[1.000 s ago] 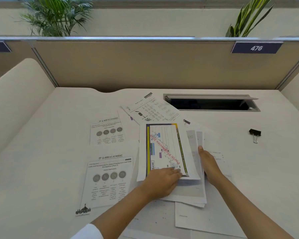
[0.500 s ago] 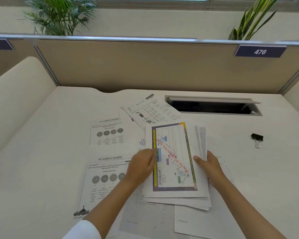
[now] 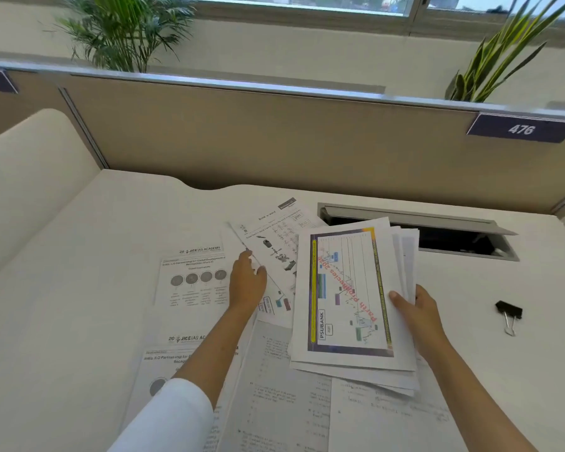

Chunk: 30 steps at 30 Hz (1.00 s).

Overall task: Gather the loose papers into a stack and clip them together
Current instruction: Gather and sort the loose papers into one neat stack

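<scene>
My right hand (image 3: pixel 416 313) grips the right edge of a stack of papers (image 3: pixel 348 288), lifted off the desk, with a colourful chart sheet on top. My left hand (image 3: pixel 247 283) lies flat with fingers spread on the edge of a worksheet (image 3: pixel 274 238) with printed pictures, left of the stack. Two sheets headed with grey circles lie further left: one (image 3: pixel 193 278) near the hand, another (image 3: pixel 163 363) partly under my forearm. More text sheets (image 3: pixel 284 396) lie under and in front of the stack. A black binder clip (image 3: pixel 508 313) rests on the desk at the right.
The white desk (image 3: pixel 79 321) ends at a tan partition (image 3: pixel 274 135) with a "476" tag. An open cable slot (image 3: pixel 454 239) sits behind the stack. A cream padded divider (image 3: pixel 23 184) flanks the left. Plants stand behind the partition.
My right hand has lifted the stack up and away from me. My left hand left the stack and moved left onto the picture worksheet.
</scene>
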Tool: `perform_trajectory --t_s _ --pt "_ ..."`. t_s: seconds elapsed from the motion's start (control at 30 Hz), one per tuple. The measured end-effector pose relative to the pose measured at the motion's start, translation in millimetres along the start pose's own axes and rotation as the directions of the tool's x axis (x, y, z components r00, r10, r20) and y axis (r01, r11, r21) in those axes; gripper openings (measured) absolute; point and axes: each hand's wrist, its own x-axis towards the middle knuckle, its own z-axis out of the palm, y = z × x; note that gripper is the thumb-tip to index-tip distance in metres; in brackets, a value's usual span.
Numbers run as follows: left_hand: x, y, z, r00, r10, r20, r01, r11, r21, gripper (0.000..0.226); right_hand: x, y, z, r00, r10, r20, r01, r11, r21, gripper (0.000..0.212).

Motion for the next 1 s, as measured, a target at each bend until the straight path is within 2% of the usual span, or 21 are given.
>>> perform_trajectory --t_s 0.2,0.27,0.33,0.43,0.57,0.63,0.7,0.77,0.83,0.9,0.93,1.0 --pt "36.9 13.5 15.3 0.981 -0.173 -0.085 0.161 0.978 -0.133 0.027 22.4 13.1 9.2 0.999 0.037 -0.001 -0.037 0.997 -0.073 0.030" --pt "43.0 15.9 21.8 0.964 -0.258 -0.062 0.238 0.946 -0.221 0.023 24.4 17.1 11.2 0.999 0.043 -0.011 -0.044 0.996 -0.076 0.029" --pt "43.4 17.8 28.9 0.966 -0.259 -0.006 0.251 0.941 -0.227 0.022 25.8 18.9 11.4 0.999 0.040 -0.009 -0.041 0.997 -0.069 0.027" --pt "36.7 18.7 40.8 0.991 -0.131 0.024 0.131 0.991 -0.020 0.014 27.9 20.6 10.2 0.999 0.037 -0.004 -0.037 0.997 -0.067 0.027" --pt "24.0 31.5 37.1 0.991 0.056 -0.124 -0.047 0.996 0.069 0.041 28.1 22.5 9.6 0.999 0.032 0.000 -0.032 0.997 -0.075 0.027" --pt "18.9 44.7 24.1 0.966 0.177 -0.189 -0.164 0.983 0.081 0.040 27.3 22.9 10.1 0.999 0.031 -0.004 -0.032 0.996 -0.079 0.030" --pt "16.5 56.8 8.0 0.909 0.349 -0.227 -0.332 0.937 0.109 0.028 25.7 22.3 10.9 1.000 0.026 -0.010 -0.027 0.996 -0.089 0.031" --pt "13.5 66.6 -9.2 0.822 0.518 -0.237 -0.491 0.855 0.166 0.019 23.6 20.9 11.7 1.000 0.024 -0.014 -0.025 0.994 -0.106 0.034" --pt "7.4 77.1 -25.6 0.741 0.627 -0.241 -0.596 0.779 0.194 0.018 22.7 19.5 12.4 1.000 0.021 -0.018 -0.023 0.992 -0.124 0.036" --pt "-4.6 87.2 -39.5 0.704 0.657 -0.270 -0.633 0.753 0.181 0.018 21.3 18.1 12.6 1.000 0.021 -0.022 -0.024 0.990 -0.136 0.038" --pt "-10.9 91.1 -44.4 0.711 0.639 -0.293 -0.628 0.765 0.144 0.018 20.6 17.9 12.3 0.999 0.025 -0.021 -0.027 0.989 -0.143 0.041" --pt "-21.0 93.1 -48.0 0.774 0.549 -0.315 -0.573 0.819 0.021 0.017 20.0 17.7 11.3 0.999 0.029 -0.016 -0.032 0.988 -0.153 0.044"
